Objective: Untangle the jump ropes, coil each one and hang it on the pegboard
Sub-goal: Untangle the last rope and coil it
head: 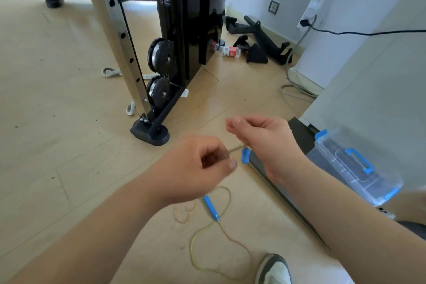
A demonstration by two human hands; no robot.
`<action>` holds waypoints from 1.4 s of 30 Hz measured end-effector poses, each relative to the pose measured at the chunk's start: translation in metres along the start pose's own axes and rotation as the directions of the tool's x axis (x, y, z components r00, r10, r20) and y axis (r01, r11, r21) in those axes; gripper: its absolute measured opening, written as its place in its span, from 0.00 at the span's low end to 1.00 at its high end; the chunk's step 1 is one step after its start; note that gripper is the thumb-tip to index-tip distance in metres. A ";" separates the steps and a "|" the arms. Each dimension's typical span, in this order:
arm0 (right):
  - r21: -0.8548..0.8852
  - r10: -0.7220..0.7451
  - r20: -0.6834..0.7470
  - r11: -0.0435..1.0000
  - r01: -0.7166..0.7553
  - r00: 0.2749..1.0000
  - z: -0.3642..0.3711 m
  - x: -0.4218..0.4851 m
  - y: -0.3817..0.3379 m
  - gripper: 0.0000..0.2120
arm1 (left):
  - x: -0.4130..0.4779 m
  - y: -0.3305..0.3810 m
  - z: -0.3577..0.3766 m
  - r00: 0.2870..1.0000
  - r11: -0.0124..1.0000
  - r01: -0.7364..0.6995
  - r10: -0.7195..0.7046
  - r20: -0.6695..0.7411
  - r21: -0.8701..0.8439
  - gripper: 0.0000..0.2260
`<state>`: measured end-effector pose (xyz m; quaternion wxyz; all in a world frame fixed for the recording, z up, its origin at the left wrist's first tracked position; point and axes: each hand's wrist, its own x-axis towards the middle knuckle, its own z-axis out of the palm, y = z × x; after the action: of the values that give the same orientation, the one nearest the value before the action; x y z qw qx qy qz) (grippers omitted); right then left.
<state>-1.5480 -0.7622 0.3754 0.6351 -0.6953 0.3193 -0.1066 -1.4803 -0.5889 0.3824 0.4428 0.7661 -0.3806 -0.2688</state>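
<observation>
A thin yellowish jump rope [198, 237] lies in loose loops on the wooden floor below my hands. One blue handle [211, 207] hangs just under my left hand. My left hand [196, 168] pinches the cord between thumb and curled fingers. A short stretch of cord runs from it up to my right hand [260, 136]. That hand grips the second blue handle [245, 155], whose end sticks out beneath the palm. No pegboard is in view.
A black and chrome cable machine [147, 57] stands ahead on the left, its foot close to my hands. A clear plastic box with blue latches [355, 166] sits at the right. My shoe [274, 270] is near the rope. Bar attachments, a bottle and cables lie by the wall.
</observation>
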 end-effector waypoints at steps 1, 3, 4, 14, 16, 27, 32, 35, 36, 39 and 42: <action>-0.042 -0.035 0.040 0.998 0.036 0.999 0.002 -0.002 -0.003 0.07 | 0.000 0.003 -0.006 0.997 0.997 -0.028 0.023 -0.069 -0.072 0.08; -0.090 -0.052 0.160 0.994 0.067 0.986 0.008 -0.007 -0.008 0.08 | -0.001 0.003 -0.017 0.965 0.989 -0.099 0.069 -0.254 -0.107 0.07; -0.087 -0.024 0.234 0.995 0.046 0.972 0.012 -0.010 -0.010 0.10 | -0.002 0.001 -0.022 0.935 0.989 -0.121 0.083 -0.345 -0.088 0.07; 0.408 0.152 0.389 0.856 -0.317 0.909 0.029 -0.022 -0.025 0.12 | -0.001 -0.024 -0.011 0.969 0.952 0.215 -0.181 -0.167 0.217 0.12; 0.499 0.151 0.353 0.804 -0.323 0.923 0.030 -0.021 -0.025 0.12 | -0.003 -0.020 -0.004 0.972 0.920 0.227 -0.195 -0.128 0.320 0.13; -0.123 -0.143 0.233 0.977 0.175 0.962 0.017 -0.016 -0.010 0.08 | -0.016 -0.002 -0.023 0.964 0.997 -0.064 0.076 -0.256 0.053 0.09; -0.085 -0.012 0.450 0.995 0.056 0.893 0.023 -0.027 -0.021 0.13 | -0.015 -0.010 -0.038 0.910 0.997 -0.067 0.082 -0.406 0.049 0.09; 0.138 0.059 0.468 0.981 -0.138 0.882 0.027 -0.029 -0.025 0.13 | -0.013 -0.014 -0.037 0.916 1.000 0.002 -0.012 -0.402 -0.025 0.13; 0.252 0.073 0.469 0.944 -0.213 0.880 0.028 -0.029 -0.026 0.13 | -0.012 -0.015 -0.037 0.920 0.997 0.052 -0.067 -0.386 -0.050 0.15; 0.454 0.095 0.473 0.826 -0.334 0.876 0.030 -0.028 -0.028 0.12 | -0.011 -0.013 -0.023 0.940 0.980 0.198 -0.197 -0.278 -0.022 0.17; 0.535 0.124 0.415 0.768 -0.352 0.901 0.031 -0.025 -0.024 0.11 | -0.016 -0.010 -0.004 0.964 0.968 0.227 -0.207 -0.169 0.109 0.15</action>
<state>-1.5430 -0.7231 0.3995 0.8768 -0.4191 0.2357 0.0087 -1.4829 -0.5708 0.3763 0.3894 0.8484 -0.2747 -0.2303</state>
